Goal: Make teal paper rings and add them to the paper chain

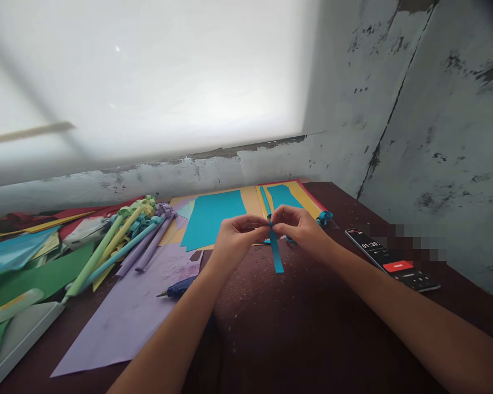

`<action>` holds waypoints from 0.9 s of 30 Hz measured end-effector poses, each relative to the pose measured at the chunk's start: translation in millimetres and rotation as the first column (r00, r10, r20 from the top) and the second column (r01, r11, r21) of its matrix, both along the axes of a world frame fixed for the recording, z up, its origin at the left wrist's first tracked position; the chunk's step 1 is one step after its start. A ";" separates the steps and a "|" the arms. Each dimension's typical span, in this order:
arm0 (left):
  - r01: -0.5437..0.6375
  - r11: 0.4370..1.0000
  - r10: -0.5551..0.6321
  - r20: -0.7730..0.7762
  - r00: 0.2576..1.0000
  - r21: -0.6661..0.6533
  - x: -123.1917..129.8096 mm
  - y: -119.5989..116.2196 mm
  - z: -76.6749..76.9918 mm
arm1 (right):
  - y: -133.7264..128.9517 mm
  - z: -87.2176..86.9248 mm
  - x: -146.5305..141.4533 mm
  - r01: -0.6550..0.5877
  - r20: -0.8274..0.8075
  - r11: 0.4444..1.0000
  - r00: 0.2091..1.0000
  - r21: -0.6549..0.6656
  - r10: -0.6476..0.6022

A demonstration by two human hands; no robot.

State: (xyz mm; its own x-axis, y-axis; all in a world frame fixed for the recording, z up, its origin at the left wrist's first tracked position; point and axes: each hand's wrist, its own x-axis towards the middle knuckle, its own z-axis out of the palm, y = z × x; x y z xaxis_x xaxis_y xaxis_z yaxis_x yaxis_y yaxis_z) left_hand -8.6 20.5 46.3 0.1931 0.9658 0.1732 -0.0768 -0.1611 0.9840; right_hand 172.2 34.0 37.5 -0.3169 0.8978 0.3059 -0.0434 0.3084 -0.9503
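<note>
Both my hands meet over the middle of the table, fingertips pinched together. Between them is a narrow blue paper strip [276,254], its lower end hanging down free. My left hand [240,232] grips the strip from the left, and my right hand [298,224] grips it from the right. The part of the strip at the fingertips is mostly hidden. Just beyond the hands lies a rolled blue paper tube [265,200]. A curled blue paper piece [324,218] sits to the right of my right hand.
Blue paper sheets [213,216] lie behind my left hand. Several rolled paper flowers [102,249] are piled at left, beside a purple sheet [119,317]. A glue gun [178,288] lies by my left forearm. A phone [388,260] rests at right.
</note>
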 end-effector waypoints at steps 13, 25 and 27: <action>-0.020 0.998 0.021 -0.015 1.000 0.065 1.8 -0.2 -2.3 | -1.3 2.8 -1.2 0.064 0.028 0.996 0.997 0.070 -0.066; -0.002 0.989 0.007 -0.031 1.000 0.146 1.5 -0.2 -4.6 | -0.2 1.7 -1.1 0.051 0.000 0.998 0.999 0.037 -0.051; -0.005 0.986 0.012 -0.044 0.999 0.164 1.7 -0.2 -5.7 | -0.7 2.5 -1.0 0.055 0.014 0.998 0.998 0.031 -0.055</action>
